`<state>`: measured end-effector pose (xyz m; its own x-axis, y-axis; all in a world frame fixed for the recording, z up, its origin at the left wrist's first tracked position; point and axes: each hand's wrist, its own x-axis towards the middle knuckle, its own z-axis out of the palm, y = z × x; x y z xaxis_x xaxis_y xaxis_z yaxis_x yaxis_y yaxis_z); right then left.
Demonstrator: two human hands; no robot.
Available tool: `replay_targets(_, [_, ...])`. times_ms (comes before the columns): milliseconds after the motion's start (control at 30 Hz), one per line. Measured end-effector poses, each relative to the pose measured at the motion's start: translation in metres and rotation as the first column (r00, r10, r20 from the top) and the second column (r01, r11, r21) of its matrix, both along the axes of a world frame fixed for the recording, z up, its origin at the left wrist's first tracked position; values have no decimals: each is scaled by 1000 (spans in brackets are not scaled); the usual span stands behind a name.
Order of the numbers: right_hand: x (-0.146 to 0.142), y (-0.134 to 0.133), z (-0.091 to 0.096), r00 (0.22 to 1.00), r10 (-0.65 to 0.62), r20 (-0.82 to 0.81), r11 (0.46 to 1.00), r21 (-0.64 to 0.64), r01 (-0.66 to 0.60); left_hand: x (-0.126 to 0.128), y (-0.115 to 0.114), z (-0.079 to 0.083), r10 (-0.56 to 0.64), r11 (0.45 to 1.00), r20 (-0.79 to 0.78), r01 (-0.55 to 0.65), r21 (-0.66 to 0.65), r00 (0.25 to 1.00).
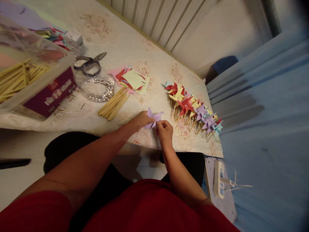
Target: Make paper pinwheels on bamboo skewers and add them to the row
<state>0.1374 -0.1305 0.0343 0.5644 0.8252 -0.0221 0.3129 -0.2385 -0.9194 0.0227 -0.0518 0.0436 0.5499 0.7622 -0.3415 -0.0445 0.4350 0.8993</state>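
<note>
1. The left hand [140, 120] is steadying the purple pinwheel [157, 116] above the table [140, 103], grip closed on one side.
2. The right hand [165, 130] is pinching near its centre, ideally pressing lightly, sparing the folds.

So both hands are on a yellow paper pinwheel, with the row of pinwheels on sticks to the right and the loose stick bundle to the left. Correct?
Not the colour: the head view shows the left hand and right hand on a purple paper pinwheel. The row of pinwheels is to the right and the stick bundle to the left, as you say.
</note>
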Motion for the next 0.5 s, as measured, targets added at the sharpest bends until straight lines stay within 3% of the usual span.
replay_targets(300, [3, 2, 5, 999, 17, 27, 999, -52, -16, 5, 5, -16, -7, 1000, 33, 7, 14, 999])
replay_targets(500, [5, 1, 1, 999, 40, 16, 999, -14, -40, 4, 5, -15, -19, 999, 41, 18, 32, 999])
